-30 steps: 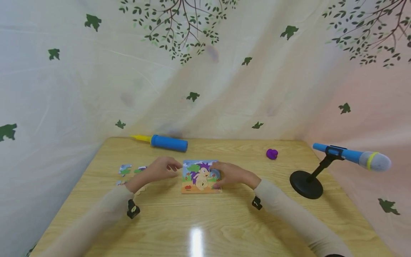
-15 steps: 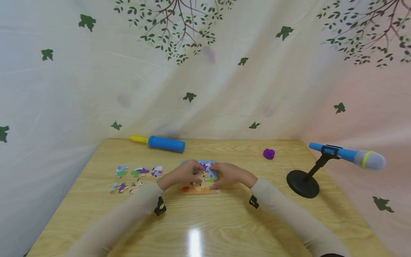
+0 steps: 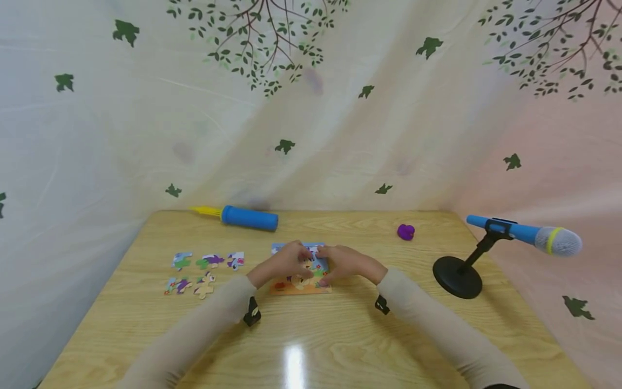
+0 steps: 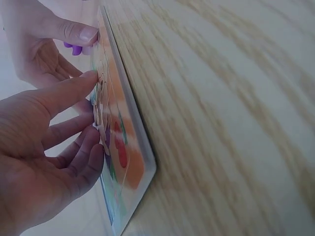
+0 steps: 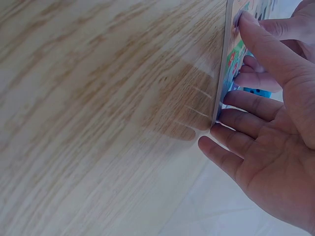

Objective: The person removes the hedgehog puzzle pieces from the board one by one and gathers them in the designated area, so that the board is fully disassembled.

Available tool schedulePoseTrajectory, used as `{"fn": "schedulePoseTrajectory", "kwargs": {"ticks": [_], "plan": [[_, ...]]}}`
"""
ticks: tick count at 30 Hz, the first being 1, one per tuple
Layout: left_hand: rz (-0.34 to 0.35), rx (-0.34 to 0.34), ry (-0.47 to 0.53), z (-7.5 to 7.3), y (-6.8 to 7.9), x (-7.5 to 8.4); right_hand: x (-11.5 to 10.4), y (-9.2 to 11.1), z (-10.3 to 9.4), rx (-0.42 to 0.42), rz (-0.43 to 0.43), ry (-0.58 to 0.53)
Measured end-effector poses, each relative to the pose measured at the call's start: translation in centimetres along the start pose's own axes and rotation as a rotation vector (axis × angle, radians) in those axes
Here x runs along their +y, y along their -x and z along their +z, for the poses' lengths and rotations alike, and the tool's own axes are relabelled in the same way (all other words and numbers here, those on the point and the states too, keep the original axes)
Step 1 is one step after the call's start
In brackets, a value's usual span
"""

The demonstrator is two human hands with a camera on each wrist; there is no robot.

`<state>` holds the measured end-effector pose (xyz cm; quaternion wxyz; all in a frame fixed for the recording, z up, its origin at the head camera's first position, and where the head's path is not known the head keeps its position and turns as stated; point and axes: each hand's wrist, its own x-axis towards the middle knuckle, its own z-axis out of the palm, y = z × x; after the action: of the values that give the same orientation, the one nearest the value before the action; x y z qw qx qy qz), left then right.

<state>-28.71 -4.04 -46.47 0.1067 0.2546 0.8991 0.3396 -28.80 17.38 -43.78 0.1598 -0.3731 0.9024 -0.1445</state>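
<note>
A flat jigsaw puzzle (image 3: 316,289) with a cartoon hedgehog picture lies on the wooden table in the head view. My left hand (image 3: 289,260) reaches over its left half. In the left wrist view, the thumb and curled fingertips (image 4: 93,140) pinch at a puzzle piece on the picture's surface; pale edges show between them. On the opposite side, my right hand (image 3: 347,263) steadies the puzzle, thumb on its face and fingers (image 5: 238,123) along the side edge. Both hands hide much of the picture in the head view.
Several loose puzzle pieces (image 3: 182,260) lie in two rows to the left. Behind stands a patterned curtain (image 3: 218,135), with a blue and yellow hand pump (image 3: 249,218) in front of it. A purple toy (image 3: 405,232) and a blue microphone (image 3: 525,233) on a black stand (image 3: 458,277) are at right.
My left hand has moved right from beside the puzzle onto its face, uncovering the loose pieces at left. The right hand stays at the puzzle's right side. The head view has shifted slightly.
</note>
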Motion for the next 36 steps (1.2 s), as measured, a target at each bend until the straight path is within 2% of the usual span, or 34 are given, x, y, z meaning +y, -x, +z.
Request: {"fn": "schedulePoseTrajectory", "kwargs": {"ticks": [6, 13, 25, 30, 36], "plan": [[0.026, -0.018, 0.019, -0.20, -0.07, -0.25, -0.03, -0.04, 0.05, 0.008, -0.017, 0.018], [0.009, -0.053, 0.036, -0.46, -0.16, -0.25, -0.13, -0.05, -0.06, 0.007, -0.020, 0.011], [0.003, -0.038, 0.055, -0.33, -0.19, -0.24, 0.01, -0.12, -0.02, 0.008, -0.004, 0.004], [0.036, -0.021, 0.075, -0.27, -0.18, -0.52, 0.03, -0.21, 0.12, 0.005, 0.022, -0.006], [0.108, 0.005, 0.064, -0.41, -0.15, -0.80, -0.02, -0.27, 0.21, 0.012, 0.031, 0.001]]}}
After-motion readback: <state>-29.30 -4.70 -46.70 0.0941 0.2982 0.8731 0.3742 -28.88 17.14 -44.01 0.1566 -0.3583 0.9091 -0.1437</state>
